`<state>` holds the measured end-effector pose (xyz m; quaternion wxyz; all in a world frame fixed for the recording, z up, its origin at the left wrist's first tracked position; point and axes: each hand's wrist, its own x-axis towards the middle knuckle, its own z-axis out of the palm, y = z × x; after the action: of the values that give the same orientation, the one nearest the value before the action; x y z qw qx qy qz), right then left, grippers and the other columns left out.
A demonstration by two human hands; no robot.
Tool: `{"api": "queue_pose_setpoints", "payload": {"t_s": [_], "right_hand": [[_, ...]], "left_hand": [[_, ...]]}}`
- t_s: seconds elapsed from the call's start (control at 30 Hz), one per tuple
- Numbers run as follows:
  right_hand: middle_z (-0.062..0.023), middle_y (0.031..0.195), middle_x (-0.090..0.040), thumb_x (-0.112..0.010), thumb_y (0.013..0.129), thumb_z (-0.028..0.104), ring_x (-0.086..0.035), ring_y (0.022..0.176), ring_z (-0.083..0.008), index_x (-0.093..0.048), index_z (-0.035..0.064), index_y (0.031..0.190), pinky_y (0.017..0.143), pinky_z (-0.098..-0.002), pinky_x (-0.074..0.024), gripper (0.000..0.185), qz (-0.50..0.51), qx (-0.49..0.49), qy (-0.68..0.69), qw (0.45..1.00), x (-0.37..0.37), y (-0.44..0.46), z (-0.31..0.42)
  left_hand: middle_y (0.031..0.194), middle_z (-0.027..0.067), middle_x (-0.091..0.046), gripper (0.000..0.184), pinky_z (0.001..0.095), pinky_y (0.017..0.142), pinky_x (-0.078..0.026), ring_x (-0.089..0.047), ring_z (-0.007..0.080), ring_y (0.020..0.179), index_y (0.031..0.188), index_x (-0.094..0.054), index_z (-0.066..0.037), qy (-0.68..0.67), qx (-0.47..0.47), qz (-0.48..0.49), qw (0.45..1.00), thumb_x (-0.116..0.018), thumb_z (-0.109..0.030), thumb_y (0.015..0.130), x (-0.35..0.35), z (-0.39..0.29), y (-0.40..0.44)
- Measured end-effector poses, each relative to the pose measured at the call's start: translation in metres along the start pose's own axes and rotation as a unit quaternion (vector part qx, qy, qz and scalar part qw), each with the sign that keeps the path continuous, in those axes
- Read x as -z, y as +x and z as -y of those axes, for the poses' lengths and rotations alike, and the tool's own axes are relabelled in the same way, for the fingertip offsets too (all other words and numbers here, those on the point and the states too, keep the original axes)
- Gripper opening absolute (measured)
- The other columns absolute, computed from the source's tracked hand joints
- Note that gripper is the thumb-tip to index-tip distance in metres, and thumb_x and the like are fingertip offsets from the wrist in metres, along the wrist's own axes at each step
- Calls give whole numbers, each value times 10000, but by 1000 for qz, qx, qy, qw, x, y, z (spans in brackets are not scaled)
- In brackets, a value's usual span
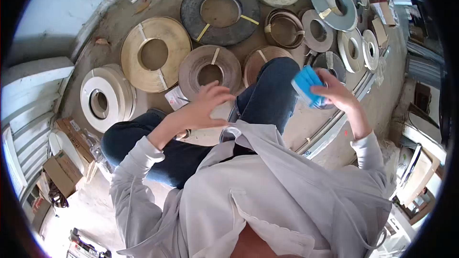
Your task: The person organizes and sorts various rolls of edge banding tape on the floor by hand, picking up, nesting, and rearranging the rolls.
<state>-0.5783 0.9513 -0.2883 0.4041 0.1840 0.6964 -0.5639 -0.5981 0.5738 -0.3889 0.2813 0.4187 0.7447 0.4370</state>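
Note:
My right hand (pixel 332 91) grips a folded blue thing (pixel 308 86), perhaps a mask or cloth, with a paler edge on its left side. It is raised over the floor to the right of my knee. My left hand (pixel 203 107) is held above my lap, fingers spread and curved, with nothing in it. Beneath and beyond the left hand lies a brown coil of banding (pixel 191 69). A small white paper (pixel 176 98) rests beside that coil, partly hidden.
Several coils lie around my legs: a tan one (pixel 129 59), a black one (pixel 191 12), white ones (pixel 91 114) at the left and a grey-green one (pixel 346 14) at the right. A cardboard box (pixel 62 174) stands at the lower left. Shelving stands on the right.

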Motion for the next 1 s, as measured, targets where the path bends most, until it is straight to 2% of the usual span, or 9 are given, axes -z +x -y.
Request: {"api": "queue_pose_setpoints", "payload": {"t_s": [0.2, 0.47, 0.53, 0.57, 0.63, 0.67, 0.73, 0.83, 1.0], "right_hand": [[-36, 1025, -573, -631, 830, 198, -581, 849, -84, -375, 42, 1302, 647, -221, -490, 559, -6, 184, 164, 969, -54, 50, 63], [-7, 904, -540, -596, 863, 169, -521, 703, -47, -449, 44, 1201, 516, -186, -400, 390, -180, 278, 416, 847, -65, 60, -26], [-12, 917, -535, -596, 864, 184, -524, 721, -64, -439, 46, 1216, 553, -194, -414, 410, -190, 274, 442, 833, -63, 55, -75], [-16, 931, -530, -596, 864, 200, -526, 738, -82, -429, 47, 1231, 591, -203, -428, 431, -176, 285, 444, 831, -56, 55, -98], [-20, 944, -526, -596, 865, 215, -529, 756, -100, -419, 48, 1246, 628, -212, -442, 452, -159, 297, 440, 832, -52, 53, -121], [-18, 925, -517, -596, 863, 206, -517, 745, -98, -427, 44, 1224, 623, -212, -435, 430, -300, 300, 232, 875, -53, 53, -125], [-15, 886, -500, -595, 861, 187, -493, 723, -95, -442, 36, 1180, 612, -211, -420, 385, -512, 263, -217, 788, -50, 60, -128], [-18, 896, -498, -606, 846, 163, -495, 733, -89, -460, 32, 1127, 615, -210, -420, 343, -524, 331, -59, 782, -60, 58, -83], [-15, 849, -509, -612, 836, 135, -501, 723, -69, -497, 29, 1038, 603, -202, -427, 255, -519, 332, -52, 786, -69, 92, -44]], "left_hand": [[979, -3, -573, 322, 506, 1007, -279, -484, 246, 1026, 934, -625, -164, 153, -119, -245, 950, -746, -202, 638, 79, -55, 63], [851, 11, -579, 344, 457, 951, -357, -536, 231, 938, 981, -608, -161, 262, -338, -158, 890, -742, -177, 665, 27, -16, 181], [830, 13, -584, 244, 408, 867, -410, -559, 210, 842, 927, -632, -154, -182, -145, -104, 967, -709, -143, 695, 0, -5, 193], [820, 14, -587, 197, 383, 825, -437, -571, 199, 794, 899, -643, -151, -386, -25, -76, 919, -693, -126, 710, -9, -1, 200], [809, 19, -593, 179, 364, 776, -444, -574, 198, 755, 892, -646, -147, -441, 4, -71, 895, -686, -129, 719, -13, 4, 210], [798, 24, -600, 161, 346, 728, -452, -576, 198, 716, 884, -649, -143, -489, 29, -73, 869, -680, -132, 727, -10, 6, 213], [787, 30, -607, 143, 327, 679, -459, -579, 197, 677, 877, -651, -140, -534, 49, -89, 839, -674, -135, 736, -6, 10, 216], [788, 18, -627, 149, 365, 776, -421, -573, 207, 778, 878, -642, -136, -46, -6, -138, 989, -665, -159, 733, -4, 2, 211], [776, -4, -632, 203, 409, 897, -334, -543, 222, 881, 904, -627, -141, 162, -143, -232, 949, -664, -203, 714, -14, -8, 206]]}}
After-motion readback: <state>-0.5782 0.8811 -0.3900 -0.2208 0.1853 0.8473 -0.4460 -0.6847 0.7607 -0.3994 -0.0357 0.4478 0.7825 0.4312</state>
